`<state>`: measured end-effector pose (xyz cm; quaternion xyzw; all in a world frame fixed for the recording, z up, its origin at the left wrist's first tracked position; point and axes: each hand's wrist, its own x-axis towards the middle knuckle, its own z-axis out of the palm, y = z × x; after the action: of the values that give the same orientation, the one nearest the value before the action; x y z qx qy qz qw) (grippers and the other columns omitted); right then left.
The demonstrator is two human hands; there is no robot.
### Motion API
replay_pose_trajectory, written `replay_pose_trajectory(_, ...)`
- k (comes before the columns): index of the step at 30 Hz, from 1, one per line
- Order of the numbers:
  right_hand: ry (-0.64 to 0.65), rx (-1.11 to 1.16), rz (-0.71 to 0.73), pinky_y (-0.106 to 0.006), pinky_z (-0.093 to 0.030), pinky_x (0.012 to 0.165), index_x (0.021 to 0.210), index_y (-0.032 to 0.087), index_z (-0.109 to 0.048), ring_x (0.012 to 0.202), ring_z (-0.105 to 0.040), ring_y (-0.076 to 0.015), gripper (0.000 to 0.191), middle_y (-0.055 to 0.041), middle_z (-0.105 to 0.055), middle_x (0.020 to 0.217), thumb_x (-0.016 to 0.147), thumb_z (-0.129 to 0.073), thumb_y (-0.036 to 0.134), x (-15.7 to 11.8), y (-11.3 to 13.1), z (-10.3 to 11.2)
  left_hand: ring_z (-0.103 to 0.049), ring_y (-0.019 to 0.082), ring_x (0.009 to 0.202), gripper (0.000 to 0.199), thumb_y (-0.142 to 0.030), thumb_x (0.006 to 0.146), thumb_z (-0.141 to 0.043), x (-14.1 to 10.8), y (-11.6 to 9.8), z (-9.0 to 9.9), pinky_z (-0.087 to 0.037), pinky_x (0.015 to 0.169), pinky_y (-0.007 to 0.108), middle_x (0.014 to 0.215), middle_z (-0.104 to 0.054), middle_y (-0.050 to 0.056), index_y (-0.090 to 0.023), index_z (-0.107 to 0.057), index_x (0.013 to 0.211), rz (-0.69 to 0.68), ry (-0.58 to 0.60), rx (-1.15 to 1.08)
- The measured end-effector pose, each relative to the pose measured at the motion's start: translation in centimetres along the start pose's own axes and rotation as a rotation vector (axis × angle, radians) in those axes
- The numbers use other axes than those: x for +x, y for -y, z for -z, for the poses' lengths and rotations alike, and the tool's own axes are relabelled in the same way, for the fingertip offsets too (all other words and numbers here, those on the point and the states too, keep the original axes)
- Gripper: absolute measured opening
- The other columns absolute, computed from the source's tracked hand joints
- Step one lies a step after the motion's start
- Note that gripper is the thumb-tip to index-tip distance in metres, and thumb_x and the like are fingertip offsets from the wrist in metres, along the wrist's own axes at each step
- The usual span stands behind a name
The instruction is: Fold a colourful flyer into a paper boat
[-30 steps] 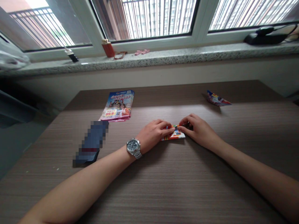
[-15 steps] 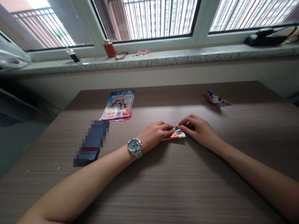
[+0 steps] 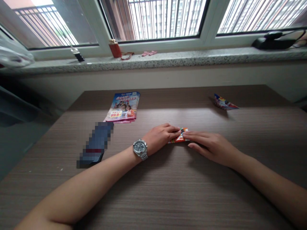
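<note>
A small folded piece of colourful printed paper (image 3: pixel 179 138) lies on the table in front of me, orange, white and green on its visible part. My left hand (image 3: pixel 163 134), with a silver watch on its wrist, is closed over the paper's left part and holds it against the table; its fingers hide much of it. From the right, my right hand (image 3: pixel 211 145) lies flat with fingers stretched out, their tips touching the paper's right part. The right thumb is apart from the fingers, just below the paper's edge.
A stack of printed flyers (image 3: pixel 124 107) is at the back left of the table (image 3: pixel 153 191). Nearer me lies a dark pixelated object (image 3: pixel 96 145). Another folded paper piece (image 3: pixel 225 103) stands at the back right. A stone windowsill (image 3: pixel 179 59) runs behind, with a red container (image 3: pixel 115 49).
My right hand has gone from bent fingers pinching near the paper's right corner to stretched fingers laid flat on it. My left hand stays on the paper. The view has shifted slightly.
</note>
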<state>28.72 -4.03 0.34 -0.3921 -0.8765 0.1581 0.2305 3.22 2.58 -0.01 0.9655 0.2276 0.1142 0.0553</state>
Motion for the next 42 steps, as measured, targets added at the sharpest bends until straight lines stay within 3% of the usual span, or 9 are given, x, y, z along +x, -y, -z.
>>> replay_pose_trajectory(8,0.059,-0.153,0.101,-0.040,-0.049,0.109,0.137,0.019,-0.059,0.128,-0.059,-0.0220,0.038,-0.0101,-0.064,0.137,0.101,-0.050,0.026,-0.5,-0.4,-0.2,-0.057,0.019,0.118,0.037,-0.019,0.102,-0.048,-0.1,0.0,0.1,-0.054,0.100,0.031,0.141,-0.059,0.003,-0.022,-0.056,0.138,0.008,0.045,0.040)
replay_pose_trajectory(17,0.070,-0.272,0.167,-0.046,-0.044,0.113,0.144,0.011,-0.052,0.139,-0.047,-0.0280,0.048,-0.0170,-0.052,0.148,0.099,-0.053,0.028,-1.6,-0.7,-1.1,-0.057,0.017,0.121,0.039,-0.016,0.100,-0.051,-0.2,0.1,-0.2,-0.053,0.102,0.030,0.143,-0.058,0.003,-0.022,-0.056,0.138,0.012,0.041,0.055)
replay_pose_trajectory(25,0.048,-0.289,0.181,-0.047,-0.043,0.114,0.145,0.013,-0.051,0.141,-0.044,-0.0300,0.050,-0.0160,-0.048,0.151,0.098,-0.055,0.027,-1.5,-0.2,-1.1,-0.059,0.017,0.120,0.038,-0.015,0.100,-0.052,-0.2,-0.1,-0.1,-0.055,0.099,0.030,0.140,-0.060,0.003,-0.022,-0.058,0.136,0.011,0.014,0.053)
replay_pose_trajectory(32,0.098,-0.243,0.197,-0.047,-0.041,0.116,0.152,0.016,-0.040,0.144,-0.040,-0.0285,0.059,-0.0140,-0.044,0.155,0.098,-0.056,0.029,-1.7,-0.6,-0.8,-0.059,0.019,0.119,0.037,-0.017,0.100,-0.052,-0.3,-0.1,-0.2,-0.055,0.099,0.031,0.141,-0.060,0.002,-0.022,-0.058,0.137,0.011,0.007,0.058)
replay_pose_trajectory(42,0.082,-0.285,0.162,-0.050,-0.041,0.114,0.149,0.017,-0.047,0.143,-0.041,-0.0315,0.054,-0.0166,-0.045,0.154,0.097,-0.057,0.029,-1.8,0.1,-1.3,-0.059,0.018,0.119,0.038,-0.016,0.100,-0.051,-0.3,0.2,0.0,-0.054,0.099,0.030,0.142,-0.059,0.005,-0.023,-0.057,0.137,-0.011,0.019,0.059)
